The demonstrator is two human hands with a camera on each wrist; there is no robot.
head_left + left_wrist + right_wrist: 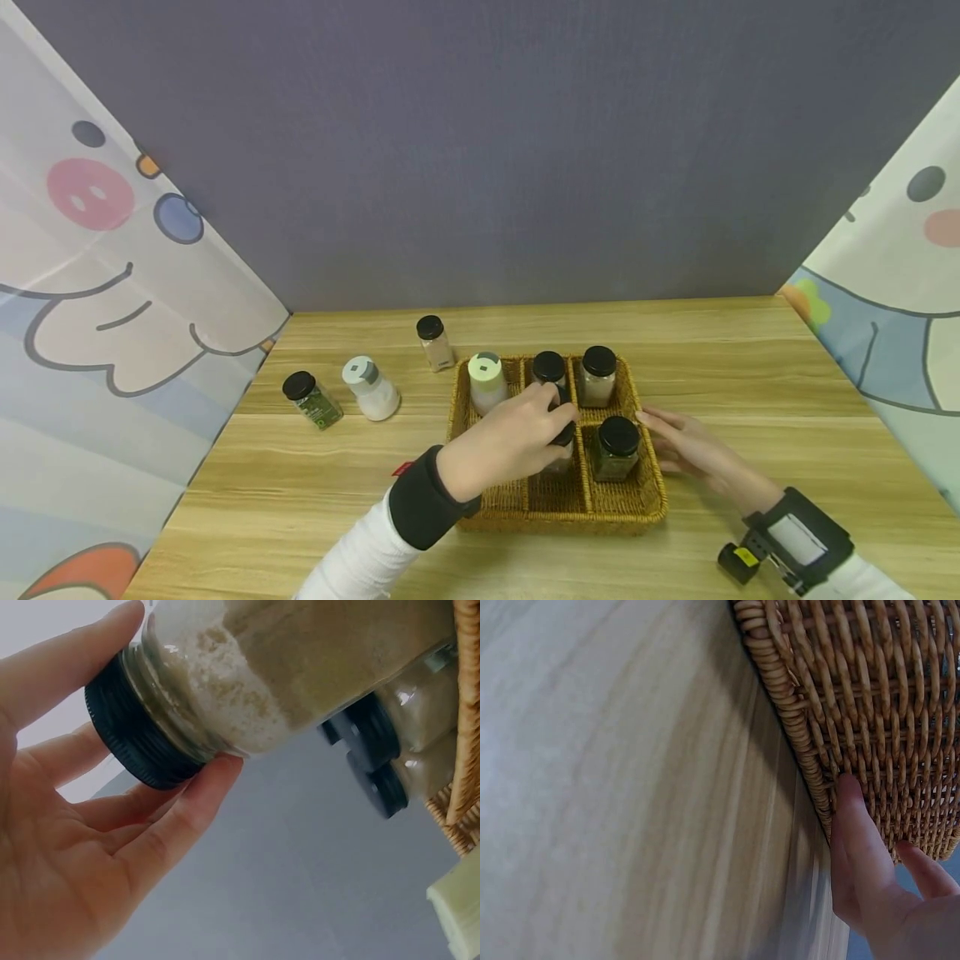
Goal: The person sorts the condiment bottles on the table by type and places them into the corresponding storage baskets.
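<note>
My left hand (510, 433) reaches over the divided wicker basket (562, 523) and grips a glass spice jar (262, 667) by its black lid (135, 724). The left wrist view shows thumb and fingers around that lid, with pale tan powder in the jar. My right hand (693, 450) rests at the basket's right side, its fingertips (849, 787) touching the woven wall. In other compartments stand a white shaker with a pale green lid (487, 379), a black-lidded jar (597, 379) at the back right and a darker one (617, 450) at the front right.
Left of the basket, a green-labelled jar (315, 404) and a white shaker (372, 390) stand on the wooden table (300, 500). A small black-lidded jar (437, 343) is behind them. The grey panel (525, 167) rises along the table's back edge.
</note>
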